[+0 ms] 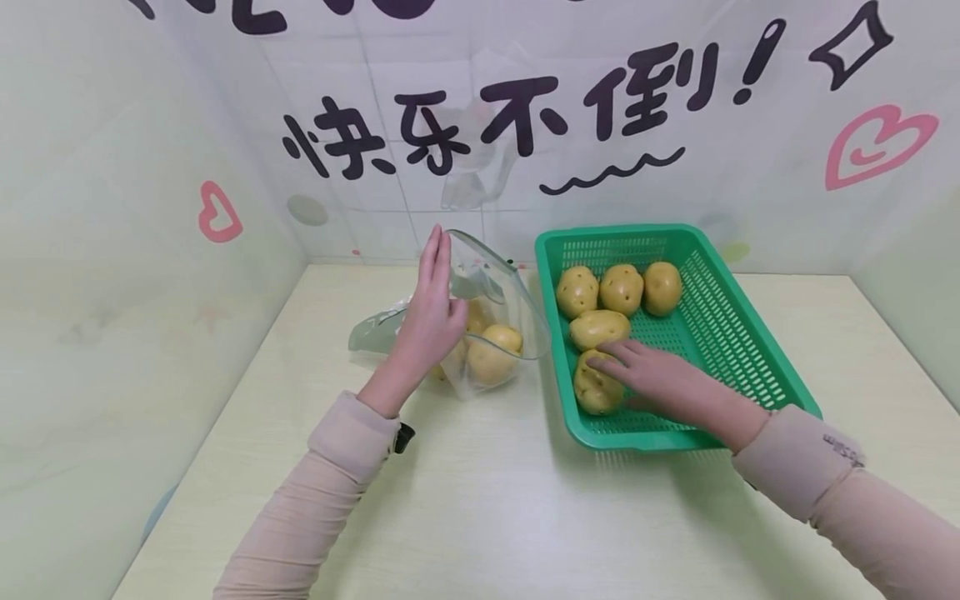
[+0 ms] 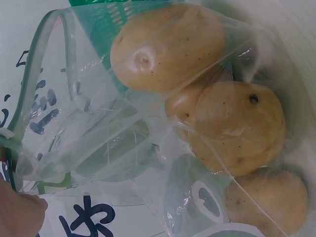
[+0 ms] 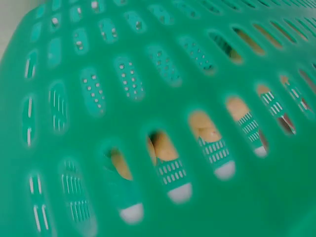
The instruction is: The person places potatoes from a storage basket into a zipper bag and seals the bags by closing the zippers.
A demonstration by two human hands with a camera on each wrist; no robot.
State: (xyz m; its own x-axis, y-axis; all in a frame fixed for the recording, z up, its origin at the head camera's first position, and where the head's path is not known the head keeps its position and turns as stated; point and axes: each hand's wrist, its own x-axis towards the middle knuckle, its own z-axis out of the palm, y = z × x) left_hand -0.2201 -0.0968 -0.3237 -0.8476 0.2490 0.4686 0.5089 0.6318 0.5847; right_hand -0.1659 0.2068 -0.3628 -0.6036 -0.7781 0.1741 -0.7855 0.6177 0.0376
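Note:
My left hand (image 1: pixel 432 321) pinches the rim of a clear plastic bag (image 1: pixel 529 321), holding its mouth up and spread. Inside the bag lie several potatoes (image 2: pixel 237 128), pale yellow-brown with small dark spots. To the right, my right hand (image 1: pixel 663 379) reaches over the near side of a green perforated basket (image 1: pixel 772 367). Its fingers extend over the nearest potato (image 1: pixel 597 392), with fingertips right at its top and the thumb low beside it. In the right wrist view the basket wall (image 3: pixel 148 113) fills the picture and hides that hand.
Farther back in the basket are another potato (image 1: pixel 600 329) and a row of three, the rightmost potato (image 1: pixel 663 288) included. The basket stands on a pale table (image 1: pixel 480 500). A printed white sheet (image 1: pixel 480 100) covers the wall behind, close to the basket and bag.

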